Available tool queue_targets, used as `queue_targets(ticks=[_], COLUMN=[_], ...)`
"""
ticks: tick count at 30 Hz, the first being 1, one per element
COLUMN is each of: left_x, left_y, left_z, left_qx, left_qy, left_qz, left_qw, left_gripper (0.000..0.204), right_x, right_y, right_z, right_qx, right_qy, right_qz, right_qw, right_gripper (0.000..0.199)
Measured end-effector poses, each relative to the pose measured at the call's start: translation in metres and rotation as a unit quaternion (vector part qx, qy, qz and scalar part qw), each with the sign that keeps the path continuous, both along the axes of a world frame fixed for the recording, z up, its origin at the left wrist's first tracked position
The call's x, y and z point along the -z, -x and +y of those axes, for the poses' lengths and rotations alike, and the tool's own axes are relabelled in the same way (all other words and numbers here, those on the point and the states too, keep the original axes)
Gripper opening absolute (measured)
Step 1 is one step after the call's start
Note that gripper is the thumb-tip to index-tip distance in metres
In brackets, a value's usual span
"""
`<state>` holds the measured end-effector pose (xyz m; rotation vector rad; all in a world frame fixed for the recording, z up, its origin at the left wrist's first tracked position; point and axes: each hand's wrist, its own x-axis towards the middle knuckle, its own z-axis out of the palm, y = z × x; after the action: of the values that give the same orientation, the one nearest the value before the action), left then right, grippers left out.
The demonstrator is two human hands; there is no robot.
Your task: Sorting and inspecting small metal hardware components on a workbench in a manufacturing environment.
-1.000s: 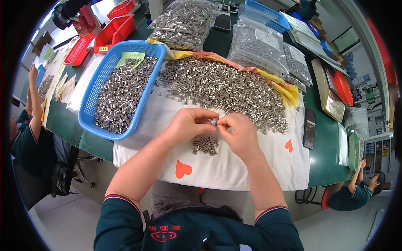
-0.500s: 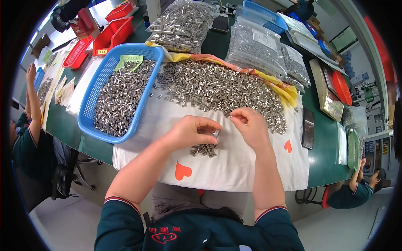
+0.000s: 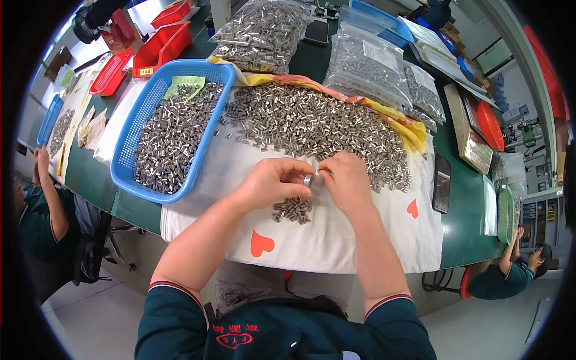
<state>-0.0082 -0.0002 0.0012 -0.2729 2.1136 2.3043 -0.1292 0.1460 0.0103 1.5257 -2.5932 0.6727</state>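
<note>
My left hand (image 3: 271, 181) is closed around a short silver metal ring or cylinder (image 3: 308, 179), held upright between thumb and fingers. Close beside it, my right hand (image 3: 347, 181) is pinched; whatever sits at its fingertips is too small and hidden to name. Under my left hand, a little pile of short metal cylinders (image 3: 293, 211) lies on the white cloth (image 3: 336, 249). Beyond both hands spreads a large heap of similar cylinders (image 3: 318, 123). On the left, a blue perforated basket (image 3: 122, 153) contains many more, with a green paper slip (image 3: 187, 84) among them.
Clear bags of metal parts (image 3: 261, 39) (image 3: 366, 63) stand behind the heap, near a yellow and orange cloth edge (image 3: 414, 135). A dark phone-like slab (image 3: 441, 183) lies at the right. Red bins (image 3: 161, 51) are at the far left. Other people sit at both sides.
My right hand has come back from the heap's edge toward my left, its fingertips now close to the held ring. The co-worker at the left has lowered their hands.
</note>
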Motion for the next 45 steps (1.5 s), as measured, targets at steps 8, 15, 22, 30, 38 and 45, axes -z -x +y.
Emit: queue_targets(ticks=[8,15,22,30,38,45], left_x=[-0.003,-0.001,-0.005,-0.002,-0.01,-0.011], left_y=[0.002,0.001,0.0,-0.003,-0.006,-0.003], left_z=[0.0,-0.002,0.0,0.002,0.007,0.003], left_qx=[-0.054,-0.042,-0.069,-0.01,0.109,0.082], left_qy=[-0.11,-0.083,-0.014,-0.01,0.102,0.118], left_qz=[0.003,0.011,-0.012,0.001,0.007,0.022], left_qw=[0.992,0.996,0.997,1.0,0.989,0.989], left_gripper=[0.035,0.036,0.035,0.035,0.039,0.037], right_x=[-0.019,-0.018,-0.023,-0.024,0.002,0.013], right_y=[-0.015,-0.019,-0.025,-0.008,-0.001,-0.004], right_z=[0.002,0.003,0.001,0.008,-0.006,-0.017], right_qx=[0.006,-0.028,-0.04,-0.019,0.041,0.049], right_qy=[0.14,0.153,0.117,0.065,0.137,0.056], right_qz=[-0.324,-0.287,-0.142,-0.363,-0.104,0.017], right_qw=[0.936,0.945,0.982,0.93,0.984,0.997], right_gripper=[0.007,0.008,0.009,0.011,0.009,0.004])
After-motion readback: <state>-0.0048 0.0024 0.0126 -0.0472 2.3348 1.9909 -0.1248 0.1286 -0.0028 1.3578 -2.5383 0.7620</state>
